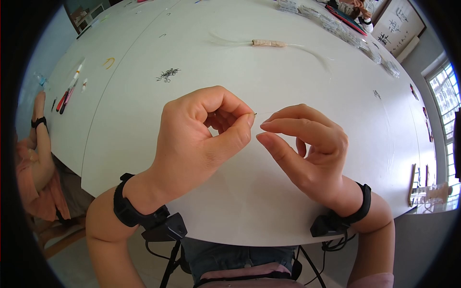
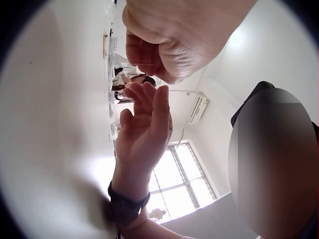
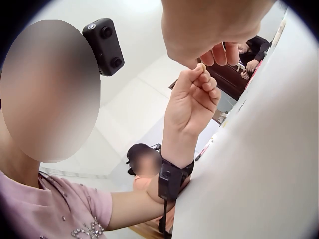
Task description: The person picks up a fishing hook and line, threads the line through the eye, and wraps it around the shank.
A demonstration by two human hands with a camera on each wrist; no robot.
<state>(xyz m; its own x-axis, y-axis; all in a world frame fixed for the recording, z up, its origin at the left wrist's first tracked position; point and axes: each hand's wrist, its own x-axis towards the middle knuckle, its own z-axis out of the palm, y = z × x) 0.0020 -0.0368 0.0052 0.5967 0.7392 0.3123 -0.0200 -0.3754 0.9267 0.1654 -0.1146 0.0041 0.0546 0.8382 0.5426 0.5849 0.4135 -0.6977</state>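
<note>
In the head view the left hand [image 1: 201, 134] pinches a tiny dark hook-like piece [image 1: 255, 114] between thumb and forefinger. A thin, nearly invisible line runs from it toward the right hand [image 1: 312, 149], whose thumb and forefinger stand slightly apart beside it. Whether the right fingers hold that line cannot be told. The left wrist view shows the right hand [image 2: 142, 129] with fingers raised and bent, below the left hand [image 2: 179, 35]. In the right wrist view the left hand [image 3: 192, 104] has its thumb against the forefinger, close under the right hand [image 3: 214, 30].
On the white table [image 1: 230, 201] lie a pile of small dark hooks [image 1: 168, 75], a paper-wrapped bundle of clear line [image 1: 268, 43], pliers [image 1: 67, 98], yellow strands [image 1: 109, 62] and clear packets [image 1: 336, 30] at the back right. Another person's arm [image 1: 44, 144] is at the left edge.
</note>
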